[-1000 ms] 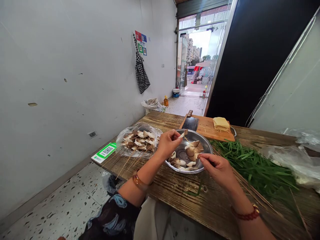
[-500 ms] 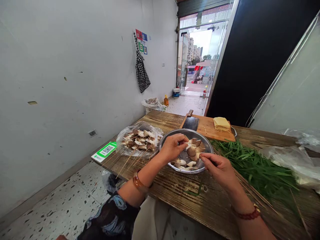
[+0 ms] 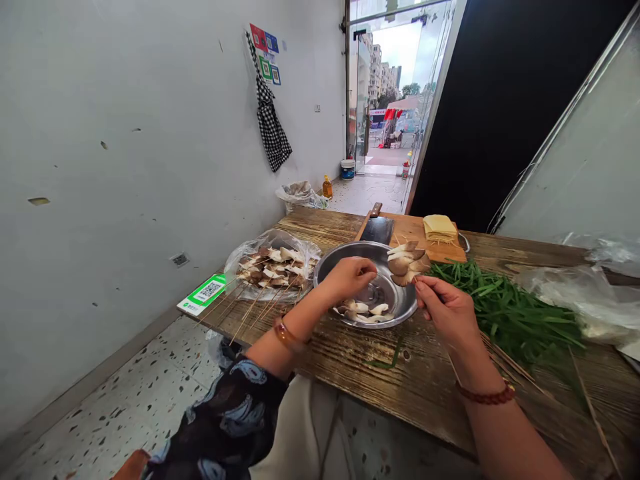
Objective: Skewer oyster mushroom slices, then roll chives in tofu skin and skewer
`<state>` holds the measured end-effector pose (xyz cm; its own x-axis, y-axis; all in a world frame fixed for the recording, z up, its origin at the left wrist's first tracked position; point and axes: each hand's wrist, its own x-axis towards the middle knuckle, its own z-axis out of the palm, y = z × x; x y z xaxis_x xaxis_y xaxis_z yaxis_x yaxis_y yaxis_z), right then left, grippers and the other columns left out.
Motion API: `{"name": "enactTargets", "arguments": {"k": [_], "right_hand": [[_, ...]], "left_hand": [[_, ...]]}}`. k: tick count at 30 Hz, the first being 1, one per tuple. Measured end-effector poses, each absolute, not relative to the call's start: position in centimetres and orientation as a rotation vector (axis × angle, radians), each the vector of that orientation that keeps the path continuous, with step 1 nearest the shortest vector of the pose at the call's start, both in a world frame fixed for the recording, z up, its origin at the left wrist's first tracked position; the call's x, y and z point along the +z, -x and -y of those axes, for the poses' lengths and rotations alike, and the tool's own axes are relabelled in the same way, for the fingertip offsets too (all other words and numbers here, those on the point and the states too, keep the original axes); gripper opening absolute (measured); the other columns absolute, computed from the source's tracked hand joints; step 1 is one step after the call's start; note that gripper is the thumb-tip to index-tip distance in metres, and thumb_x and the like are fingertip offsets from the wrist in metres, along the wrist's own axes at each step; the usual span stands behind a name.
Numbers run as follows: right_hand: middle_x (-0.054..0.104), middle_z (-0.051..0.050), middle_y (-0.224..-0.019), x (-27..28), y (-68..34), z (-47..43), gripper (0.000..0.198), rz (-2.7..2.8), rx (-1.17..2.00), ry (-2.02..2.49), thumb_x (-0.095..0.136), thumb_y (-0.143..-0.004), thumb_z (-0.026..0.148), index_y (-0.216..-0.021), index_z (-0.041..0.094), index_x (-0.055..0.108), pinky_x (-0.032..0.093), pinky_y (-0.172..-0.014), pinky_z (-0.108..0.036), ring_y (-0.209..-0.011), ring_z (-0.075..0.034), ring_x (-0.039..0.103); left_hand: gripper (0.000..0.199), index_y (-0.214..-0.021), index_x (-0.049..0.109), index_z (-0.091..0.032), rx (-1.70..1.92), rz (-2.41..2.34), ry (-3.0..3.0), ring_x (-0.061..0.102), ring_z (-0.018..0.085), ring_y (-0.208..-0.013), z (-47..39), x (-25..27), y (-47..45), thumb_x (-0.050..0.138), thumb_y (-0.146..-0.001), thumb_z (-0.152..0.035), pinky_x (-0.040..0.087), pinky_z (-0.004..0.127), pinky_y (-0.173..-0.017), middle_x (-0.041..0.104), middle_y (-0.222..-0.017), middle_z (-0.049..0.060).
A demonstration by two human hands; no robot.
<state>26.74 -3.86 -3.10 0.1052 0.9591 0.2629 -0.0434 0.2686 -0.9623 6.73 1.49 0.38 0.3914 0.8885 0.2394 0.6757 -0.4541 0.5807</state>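
My right hand (image 3: 447, 310) pinches the lower end of a skewer of oyster mushrooms (image 3: 407, 263), brown caps and white stems bunched along it, raised over the right rim of a metal bowl (image 3: 325, 267). Over the bowl's left side is my left hand (image 3: 350, 277), its fingers curled together with nothing seen in them. Several loose mushroom pieces (image 3: 367, 312) lie in the bottom of the bowl. To the left, a clear plastic bag (image 3: 235, 257) holds many skewered mushrooms (image 3: 275, 267), their sticks pointing toward me.
A cleaver (image 3: 377, 230) and a stack of yellow tofu sheets (image 3: 440, 229) rest on the cutting board (image 3: 406, 225). Green leaves (image 3: 510, 310) and bare sticks (image 3: 517, 370) lie to the right, by plastic bags (image 3: 585, 300). A QR-code card (image 3: 203, 293) sits at the table's left edge.
My right hand has carried the mushroom skewer up and to the right, away from my left hand. My left hand has come off the skewer and stays over the bowl. The view has shifted slightly.
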Motion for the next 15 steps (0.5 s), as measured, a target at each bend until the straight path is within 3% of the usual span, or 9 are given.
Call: {"name": "enactTargets", "arguments": {"k": [4, 8, 12, 15], "right_hand": [[0.053, 0.005, -0.052, -3.0, -26.7, 3.9, 0.023, 1.199, 0.989, 0.997, 0.068, -0.077, 0.037, -0.086, 0.016, 0.071, 0.032, -0.037, -0.019, -0.039, -0.007, 0.042], [0.053, 0.005, -0.052, -3.0, -26.7, 3.9, 0.022, 1.214, 0.986, 0.987, 0.067, -0.077, 0.035, -0.086, 0.016, 0.072, 0.033, -0.036, -0.019, -0.039, -0.006, 0.042], [0.055, 0.005, -0.053, -3.2, -26.7, 3.9, 0.02, 1.206, 1.005, 0.952, 0.068, -0.078, 0.034, -0.087, 0.017, 0.072, 0.033, -0.037, -0.018, -0.041, -0.006, 0.042], [0.055, 0.005, -0.053, -3.3, -26.7, 3.8, 0.02, 1.204, 1.009, 0.956, 0.067, -0.078, 0.034, -0.088, 0.017, 0.072, 0.032, -0.036, -0.018, -0.04, -0.005, 0.042]], "left_hand": [[0.012, -0.077, 0.071, -0.019, 0.221, -1.389, -2.533, 0.062, 0.019, -0.076, -1.4, -0.6, -8.8, 0.061, -0.075, -0.025, 0.044, 0.026, -0.067, 0.07, -0.079, 0.006], [0.02, -0.081, 0.072, -0.017, -0.099, -1.398, -2.621, 0.064, 0.023, -0.082, -0.5, -1.1, -10.4, 0.06, -0.076, -0.032, 0.047, 0.029, -0.071, 0.071, -0.087, 0.011], [0.018, -0.081, 0.071, -0.012, -0.157, -1.408, -2.644, 0.065, 0.026, -0.085, -0.1, -1.5, -10.6, 0.058, -0.076, -0.023, 0.047, 0.032, -0.072, 0.071, -0.09, 0.015], [0.011, -0.071, 0.068, -0.014, 0.082, -1.42, -2.512, 0.064, 0.024, -0.076, -0.8, -1.8, -10.0, 0.058, -0.071, -0.018, 0.044, 0.03, -0.065, 0.069, -0.076, 0.009]]}}
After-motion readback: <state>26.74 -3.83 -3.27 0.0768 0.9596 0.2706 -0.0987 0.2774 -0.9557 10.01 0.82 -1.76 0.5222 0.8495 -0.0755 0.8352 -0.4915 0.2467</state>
